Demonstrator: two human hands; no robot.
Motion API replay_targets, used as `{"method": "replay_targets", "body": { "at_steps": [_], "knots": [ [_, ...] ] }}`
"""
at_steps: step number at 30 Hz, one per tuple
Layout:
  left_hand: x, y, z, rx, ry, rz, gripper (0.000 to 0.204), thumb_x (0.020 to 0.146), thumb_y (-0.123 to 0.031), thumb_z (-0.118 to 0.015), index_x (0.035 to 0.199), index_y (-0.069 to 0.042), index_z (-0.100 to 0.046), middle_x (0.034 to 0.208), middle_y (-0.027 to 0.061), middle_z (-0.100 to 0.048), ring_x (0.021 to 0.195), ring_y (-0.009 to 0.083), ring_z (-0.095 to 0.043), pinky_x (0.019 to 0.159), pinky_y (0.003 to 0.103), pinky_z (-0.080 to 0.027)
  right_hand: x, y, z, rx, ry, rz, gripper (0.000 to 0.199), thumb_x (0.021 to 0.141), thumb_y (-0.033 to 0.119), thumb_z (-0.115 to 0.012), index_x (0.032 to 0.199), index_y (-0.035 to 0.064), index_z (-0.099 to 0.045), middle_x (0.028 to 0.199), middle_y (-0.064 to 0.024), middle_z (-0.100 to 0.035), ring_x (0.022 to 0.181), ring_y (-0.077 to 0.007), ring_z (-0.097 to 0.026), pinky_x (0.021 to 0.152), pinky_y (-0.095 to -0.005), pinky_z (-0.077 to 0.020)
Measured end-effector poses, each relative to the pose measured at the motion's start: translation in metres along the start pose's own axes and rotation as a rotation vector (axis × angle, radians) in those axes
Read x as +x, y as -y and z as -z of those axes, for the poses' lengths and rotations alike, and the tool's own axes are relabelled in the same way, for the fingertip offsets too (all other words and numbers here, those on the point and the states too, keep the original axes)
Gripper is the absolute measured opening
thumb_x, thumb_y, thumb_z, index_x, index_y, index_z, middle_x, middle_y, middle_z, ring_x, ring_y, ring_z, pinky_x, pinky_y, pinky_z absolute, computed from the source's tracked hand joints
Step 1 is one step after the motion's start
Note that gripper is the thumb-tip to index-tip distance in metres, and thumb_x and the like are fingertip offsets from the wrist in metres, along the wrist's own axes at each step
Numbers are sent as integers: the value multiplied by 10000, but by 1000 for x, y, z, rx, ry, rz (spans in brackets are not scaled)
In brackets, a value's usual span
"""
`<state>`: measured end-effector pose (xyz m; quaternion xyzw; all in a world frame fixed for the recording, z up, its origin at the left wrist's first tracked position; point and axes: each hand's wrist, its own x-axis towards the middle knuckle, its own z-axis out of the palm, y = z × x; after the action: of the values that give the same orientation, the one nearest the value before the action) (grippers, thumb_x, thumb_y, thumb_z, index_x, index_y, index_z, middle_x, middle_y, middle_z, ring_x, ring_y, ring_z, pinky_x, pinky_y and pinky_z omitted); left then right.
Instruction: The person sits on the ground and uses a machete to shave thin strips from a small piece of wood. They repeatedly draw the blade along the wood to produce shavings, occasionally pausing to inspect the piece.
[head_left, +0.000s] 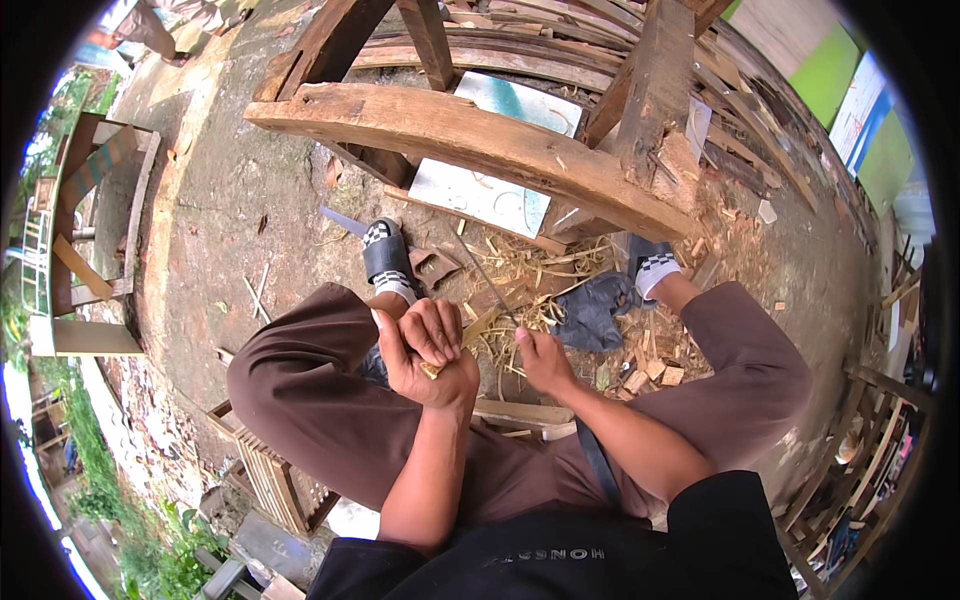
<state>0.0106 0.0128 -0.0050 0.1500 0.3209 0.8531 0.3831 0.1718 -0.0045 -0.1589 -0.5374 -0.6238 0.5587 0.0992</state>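
In front of my lap, my left hand (430,350) is closed around a pale yellow strip of bamboo or wood (483,324). One end of the strip shows under the fingers, and the other points away to the right. My right hand (545,360) grips a knife (485,275) with a long, narrow dark blade; its handle is hidden in the fist. The blade slants forward and left from the hand, close to the strip's far end. Whether the two touch I cannot tell. Curled shavings (510,350) lie on the ground below both hands.
A wooden trestle with a heavy beam (470,135) stands just ahead, a painted board (480,195) under it. Crumpled dark plastic (590,312) and small wood blocks (655,370) lie between my feet. Stacked planks (500,50) lie behind. A slatted crate (275,480) sits at my left.
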Motion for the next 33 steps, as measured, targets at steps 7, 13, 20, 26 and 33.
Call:
{"method": "replay_targets", "body": {
  "at_steps": [7, 13, 20, 26, 33],
  "knots": [
    [7, -7, 14, -88, -16, 3, 685, 1096, -389, -223, 473, -147, -372, 485, 11, -345, 428, 126, -289, 460, 242, -274, 0, 6, -2, 40, 40, 41, 583, 1043, 473, -378, 821, -35, -559, 663, -272, -541, 692, -487, -569, 640, -508, -430],
    [7, -9, 10, -25, -77, 15, 688, 1094, -403, -234, 466, -149, -354, 486, 5, -337, 422, 123, -270, 452, 240, -246, -5, 7, -11, 9, 9, 58, 561, 1043, 446, -397, 852, -47, -585, 699, -286, -579, 723, -493, -591, 666, -504, -453],
    [13, -13, 15, -47, -91, 13, 685, 1094, -394, -246, 463, -148, -349, 481, 6, -331, 426, 124, -271, 461, 243, -250, -5, 15, -10, -11, 17, 35, 578, 1042, 442, -397, 816, -49, -601, 700, -289, -589, 725, -498, -598, 666, -509, -452],
    [15, -15, 22, -71, -51, 2, 644, 1085, -372, -297, 486, -141, -357, 505, 14, -340, 437, 125, -296, 454, 245, -255, 8, -7, -6, -52, 30, -114, 562, 1039, 450, -399, 809, -32, -573, 685, -296, -557, 732, -520, -574, 667, -529, -436],
    [19, -18, 24, -44, -112, -20, 646, 1082, -369, -318, 475, -147, -335, 503, 11, -340, 427, 114, -298, 436, 233, -238, 11, -16, -8, -61, 26, -145, 534, 1036, 435, -416, 876, -31, -623, 730, -288, -612, 769, -503, -613, 696, -524, -462]
  ]
}}
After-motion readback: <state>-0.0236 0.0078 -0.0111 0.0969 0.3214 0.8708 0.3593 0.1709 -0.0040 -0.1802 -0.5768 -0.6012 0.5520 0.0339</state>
